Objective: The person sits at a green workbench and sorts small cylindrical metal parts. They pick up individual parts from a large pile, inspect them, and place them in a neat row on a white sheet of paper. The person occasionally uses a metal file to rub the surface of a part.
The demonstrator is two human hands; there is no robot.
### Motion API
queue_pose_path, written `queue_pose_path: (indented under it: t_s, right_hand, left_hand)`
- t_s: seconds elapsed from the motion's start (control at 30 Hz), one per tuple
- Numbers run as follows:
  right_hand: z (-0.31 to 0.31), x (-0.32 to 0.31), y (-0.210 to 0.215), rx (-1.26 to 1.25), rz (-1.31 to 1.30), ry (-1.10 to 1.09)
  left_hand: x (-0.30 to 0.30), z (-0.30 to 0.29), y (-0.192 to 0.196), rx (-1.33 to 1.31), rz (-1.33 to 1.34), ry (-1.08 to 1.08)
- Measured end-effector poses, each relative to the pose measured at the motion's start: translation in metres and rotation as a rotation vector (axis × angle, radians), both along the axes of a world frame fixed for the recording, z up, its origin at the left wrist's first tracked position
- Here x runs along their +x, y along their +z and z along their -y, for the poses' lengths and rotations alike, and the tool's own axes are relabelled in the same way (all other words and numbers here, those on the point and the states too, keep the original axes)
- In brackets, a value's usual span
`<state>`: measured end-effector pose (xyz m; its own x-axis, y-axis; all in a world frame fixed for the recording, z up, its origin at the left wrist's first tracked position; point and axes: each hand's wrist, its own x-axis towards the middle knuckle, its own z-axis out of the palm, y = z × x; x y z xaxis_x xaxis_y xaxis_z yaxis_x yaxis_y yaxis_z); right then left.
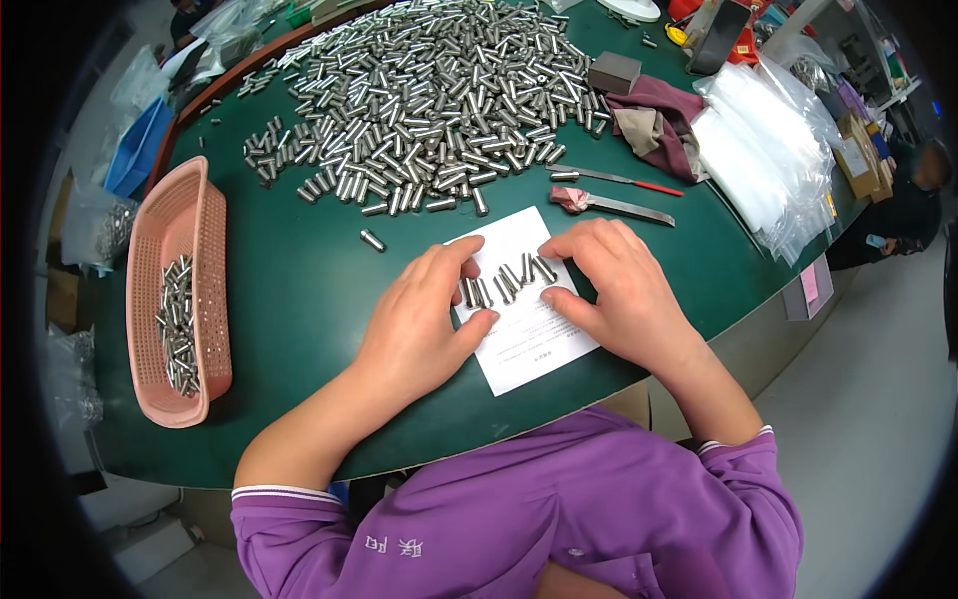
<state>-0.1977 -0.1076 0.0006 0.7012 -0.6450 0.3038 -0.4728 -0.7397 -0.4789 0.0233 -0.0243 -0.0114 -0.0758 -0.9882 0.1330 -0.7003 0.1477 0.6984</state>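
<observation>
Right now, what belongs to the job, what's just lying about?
Job: silver metal pins between left hand and right hand; white paper sheet beneath; likely heaped silver pins, pink plastic basket.
Seemingly idle: maroon cloth; grey rectangular block; white plastic bags.

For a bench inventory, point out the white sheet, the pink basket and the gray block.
White sheet (523, 349): head view, on its lower half.
Pink basket (214, 299): head view, on its perforated right wall.
Gray block (613, 73): head view, on the middle of its visible surface.
</observation>
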Motion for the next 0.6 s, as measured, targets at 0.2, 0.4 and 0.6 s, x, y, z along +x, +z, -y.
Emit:
queue_pose_path:
  t_s: [0.2, 0.4, 0.6]
  right_hand:
    - [0.003, 0.003, 0.001, 0.014, -0.015, -0.016]
    - [0.008, 0.01, -0.001, 0.086, -0.053, 0.05]
    - [0.008, 0.016, 0.0, 0.058, -0.043, 0.087]
  left_hand:
    - [0.001, -0.001, -0.011, -0.086, -0.045, -0.057]
    - [-0.002, 0.0, -0.008, -0.076, -0.084, -0.046]
    - [-0.002, -0.004, 0.0, -0.035, -0.019, -0.024]
